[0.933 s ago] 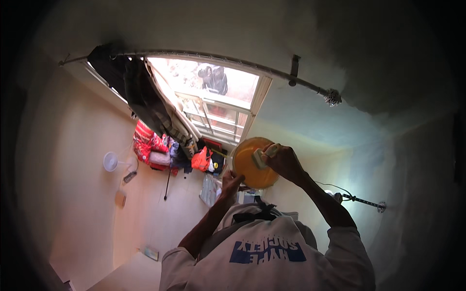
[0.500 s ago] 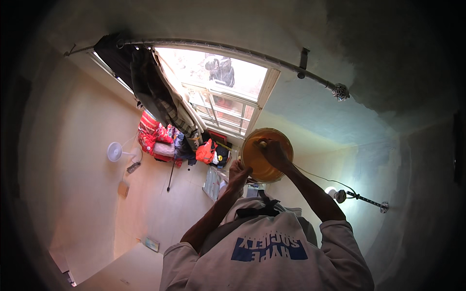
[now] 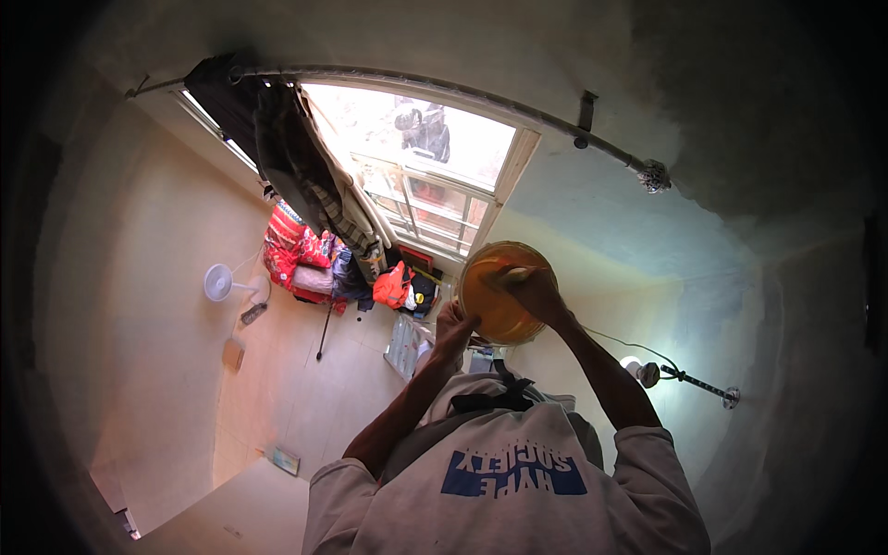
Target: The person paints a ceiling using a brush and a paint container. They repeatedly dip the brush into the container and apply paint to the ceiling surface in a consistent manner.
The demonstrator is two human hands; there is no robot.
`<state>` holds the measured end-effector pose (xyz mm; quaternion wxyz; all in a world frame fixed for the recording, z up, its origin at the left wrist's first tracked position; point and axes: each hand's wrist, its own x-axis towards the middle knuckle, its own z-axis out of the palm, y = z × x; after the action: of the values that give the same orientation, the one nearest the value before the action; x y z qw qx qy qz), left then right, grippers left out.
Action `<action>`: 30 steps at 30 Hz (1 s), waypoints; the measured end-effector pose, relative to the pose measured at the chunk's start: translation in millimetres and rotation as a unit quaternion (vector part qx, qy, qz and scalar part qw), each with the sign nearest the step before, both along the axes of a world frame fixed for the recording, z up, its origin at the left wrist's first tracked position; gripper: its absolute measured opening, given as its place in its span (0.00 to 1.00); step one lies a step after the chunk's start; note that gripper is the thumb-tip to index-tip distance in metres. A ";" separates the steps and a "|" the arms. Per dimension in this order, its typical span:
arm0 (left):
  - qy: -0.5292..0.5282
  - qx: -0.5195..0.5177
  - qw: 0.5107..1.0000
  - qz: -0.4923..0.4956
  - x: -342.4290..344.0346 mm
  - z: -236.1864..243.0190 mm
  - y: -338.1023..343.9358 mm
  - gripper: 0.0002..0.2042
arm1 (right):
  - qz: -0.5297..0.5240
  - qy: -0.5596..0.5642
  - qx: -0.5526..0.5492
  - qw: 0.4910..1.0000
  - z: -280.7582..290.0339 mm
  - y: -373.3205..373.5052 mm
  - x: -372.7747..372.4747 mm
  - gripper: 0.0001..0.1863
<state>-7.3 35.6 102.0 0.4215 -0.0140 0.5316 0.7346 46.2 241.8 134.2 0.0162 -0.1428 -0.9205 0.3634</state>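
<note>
A round bucket, orange-brown inside with a pale rim, is held up in front of my chest. My left hand grips its left rim, fingers wrapped round the edge. Over the bucket's open mouth, my right hand reaches in from the right with its fingers closed. A small pale end of something shows at those fingers; its kind is too blurred to make out. Whatever lies at the bottom of the bucket is partly hidden by my right hand.
A curtain rod with dark curtains crosses above a bright window. Red bedding, an orange bag and a white fan are below to the left. A lit bulb hangs at the right.
My right hand has shifted slightly right inside the bucket, and the pale end has turned with it. The bucket tilts a little differently. My left hand keeps its hold on the rim.
</note>
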 end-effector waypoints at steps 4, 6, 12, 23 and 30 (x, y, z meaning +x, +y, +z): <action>0.008 0.005 1.000 0.010 -2.8 -20.7 -1.9 0.14 | -0.081 0.089 -0.045 0.992 61.0 -15.2 9.9 0.14; 0.001 0.008 1.000 0.016 -3.8 -9.5 -0.8 0.14 | -0.095 0.079 -0.019 0.992 80.3 -22.3 12.4 0.15; 0.033 -0.010 0.999 -0.002 -14.4 -12.7 12.1 0.14 | 0.072 0.045 0.117 0.990 -29.7 -11.3 -7.0 0.14; -0.012 0.013 1.000 -0.002 -19.7 -9.5 -9.0 0.16 | -0.290 0.099 -0.550 0.777 62.5 25.8 51.6 0.22; 0.027 0.042 0.998 -0.026 -22.0 -28.1 -11.3 0.16 | -0.250 0.207 -0.640 0.696 82.5 47.9 49.0 0.14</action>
<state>-29.3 24.4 73.9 0.4265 0.0378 0.5113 0.7451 95.2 289.7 216.6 0.2013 -0.2647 -0.3692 0.8678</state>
